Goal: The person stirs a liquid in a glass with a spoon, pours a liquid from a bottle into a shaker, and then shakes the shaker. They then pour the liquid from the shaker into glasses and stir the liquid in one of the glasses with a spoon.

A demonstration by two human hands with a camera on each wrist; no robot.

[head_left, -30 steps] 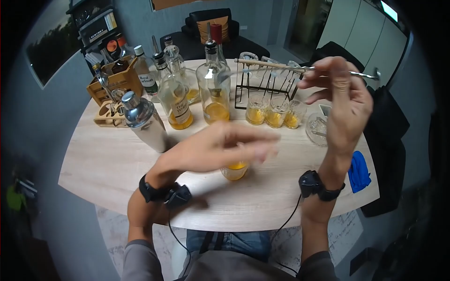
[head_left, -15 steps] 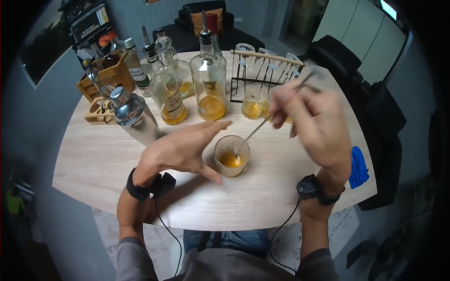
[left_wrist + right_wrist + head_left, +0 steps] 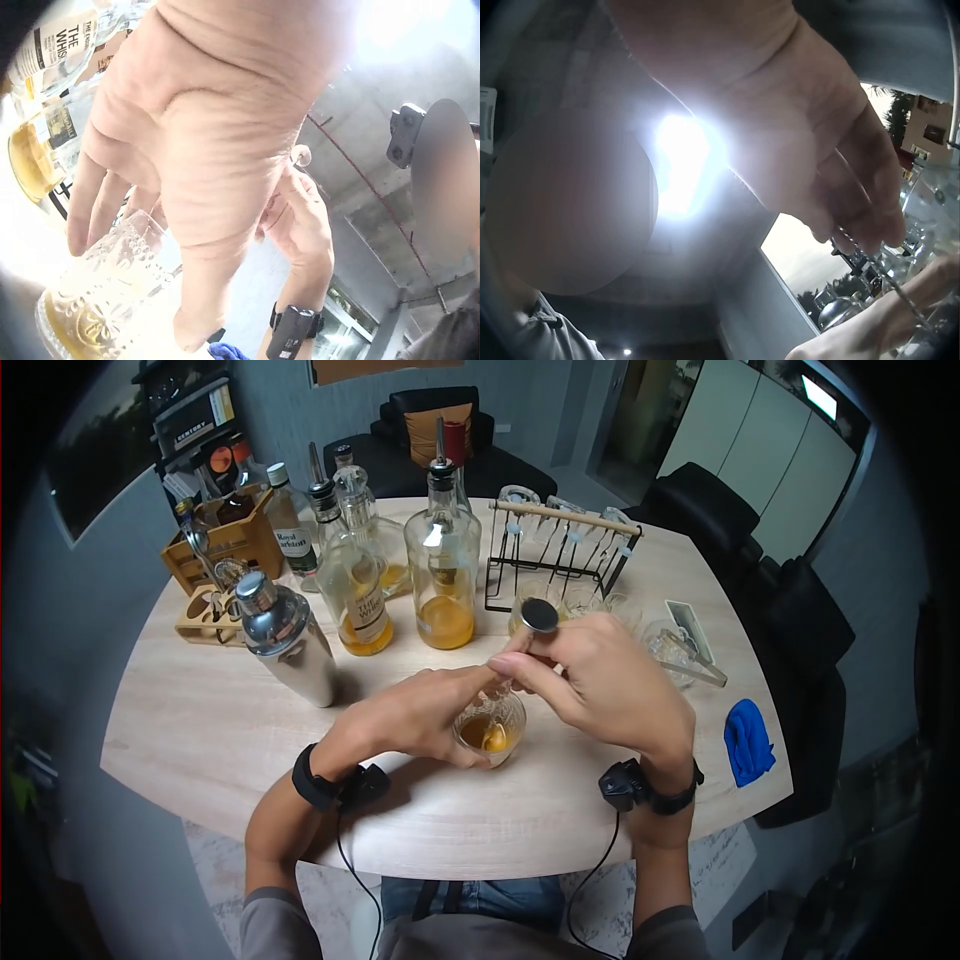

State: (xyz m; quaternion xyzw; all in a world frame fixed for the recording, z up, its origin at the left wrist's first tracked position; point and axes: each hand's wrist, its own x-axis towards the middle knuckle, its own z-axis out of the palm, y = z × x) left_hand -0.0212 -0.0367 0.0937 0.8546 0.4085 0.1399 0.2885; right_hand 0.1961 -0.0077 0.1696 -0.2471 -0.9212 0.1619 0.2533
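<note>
My left hand (image 3: 415,715) stands loosely spread beside the round embossed glass (image 3: 515,722) of amber liquid on the pale, grained table (image 3: 470,830); contact I cannot tell. My right hand (image 3: 615,682) pinches a twisted metal stirrer (image 3: 539,614), disc end up.

A glass (image 3: 512,738) is set toward the front edge of the table (image 3: 540,830), behind it the bottles (image 3: 445,575).
A spoon (image 3: 539,616) is dipped in the glass. To the glass's left a shaker (image 3: 302,660) is placed, right of the bottles a rack (image 3: 570,518); a crate (image 3: 262,538) is set by the left back edge, a cloth (image 3: 747,745) by the right edge.
</note>
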